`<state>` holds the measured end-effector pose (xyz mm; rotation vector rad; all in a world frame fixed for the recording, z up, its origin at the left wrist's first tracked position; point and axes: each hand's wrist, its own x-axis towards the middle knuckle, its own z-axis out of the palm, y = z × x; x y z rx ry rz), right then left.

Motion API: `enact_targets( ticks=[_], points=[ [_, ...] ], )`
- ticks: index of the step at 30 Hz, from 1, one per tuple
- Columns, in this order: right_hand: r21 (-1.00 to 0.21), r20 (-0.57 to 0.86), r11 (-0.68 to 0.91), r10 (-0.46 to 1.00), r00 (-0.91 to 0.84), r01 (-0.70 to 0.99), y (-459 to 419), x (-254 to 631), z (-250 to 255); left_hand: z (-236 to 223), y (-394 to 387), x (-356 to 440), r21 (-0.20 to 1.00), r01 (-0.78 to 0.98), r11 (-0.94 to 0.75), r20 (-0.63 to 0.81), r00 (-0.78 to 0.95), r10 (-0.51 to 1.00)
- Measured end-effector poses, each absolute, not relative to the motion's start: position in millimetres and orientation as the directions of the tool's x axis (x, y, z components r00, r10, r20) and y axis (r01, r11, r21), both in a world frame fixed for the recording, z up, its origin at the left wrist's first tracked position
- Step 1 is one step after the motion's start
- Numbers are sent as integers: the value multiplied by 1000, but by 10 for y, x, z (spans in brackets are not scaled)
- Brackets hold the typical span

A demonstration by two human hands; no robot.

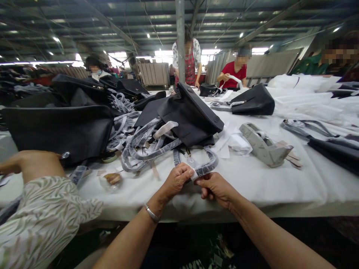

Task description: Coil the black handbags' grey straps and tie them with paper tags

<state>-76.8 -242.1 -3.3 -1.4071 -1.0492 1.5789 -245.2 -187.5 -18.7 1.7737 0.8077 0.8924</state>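
Near the table's front edge, my left hand (179,178) is closed on a dark bag handle (206,165) covered in clear plastic wrap. My right hand (214,186) pinches at the same handle, close beside the left, where a bit of white wrapping shows between the fingers. Just behind lies a black handbag (185,116), tipped over with its studded base toward the right. More plastic-wrapped handles (140,149) loop out to the left of it. A grey tape dispenser (265,145) stands to the right of my hands.
A co-worker's patterned sleeve (50,220) and arm reach in at the left, beside a large black bag (58,130). White wrapping sheets (314,101) and another black bag (336,149) lie at right. A metal post (181,45) rises behind; several people work across the table.
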Motion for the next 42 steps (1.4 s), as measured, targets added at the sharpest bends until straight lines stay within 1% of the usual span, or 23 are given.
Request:
enact_targets(
  ticks=[4, 7, 11, 17, 20, 24, 29, 34, 36, 39, 42],
  points=[
    [-920, -384, -391, 913, -140, -23, -2350, -763, -29, -169, -1874, -2464, 943, 133, -305, 196, 517, 833],
    [-930, -363, -368, 920, -146, -8, -2317, -755, -30, -150, -1875, -2475, 943, 131, -307, 203, 505, 839],
    [-946, -325, -321, 937, -124, 52, -2271, -752, -14, -134, -1876, -2493, 949, 121, -290, 192, 509, 839],
    [-978, -188, -181, 980, -66, 104, -2162, -747, -77, -129, -1876, -2514, 982, 59, -177, 124, 503, 855],
    [-986, -160, -157, 986, -50, 58, -2161, -748, -99, -113, -1881, -2516, 980, 93, -178, 108, 505, 856],
    [-976, -201, -205, 978, -55, -68, -2249, -786, -30, -85, -1915, -2488, 945, 169, -281, 157, 517, 841],
    [-945, -294, -290, 956, 8, -153, -2394, -891, 60, -115, -1967, -2439, 856, 254, -451, 286, 494, 821],
    [-911, -361, -337, 930, 63, -239, -2520, -967, 81, -157, -1961, -2417, 839, 310, -448, 242, 525, 816],
    [-905, -372, -341, 925, 84, -252, -2561, -998, 68, -169, -1974, -2401, 830, 315, -461, 253, 524, 814],
    [-912, -368, -333, 922, 120, -239, -2587, -1047, 45, -195, -2007, -2366, 836, 304, -457, 279, 482, 831],
    [-881, -425, -375, 895, 133, -287, -2585, -1077, 34, -219, -2024, -2337, 854, 297, -427, 282, 425, 860]
  ],
)
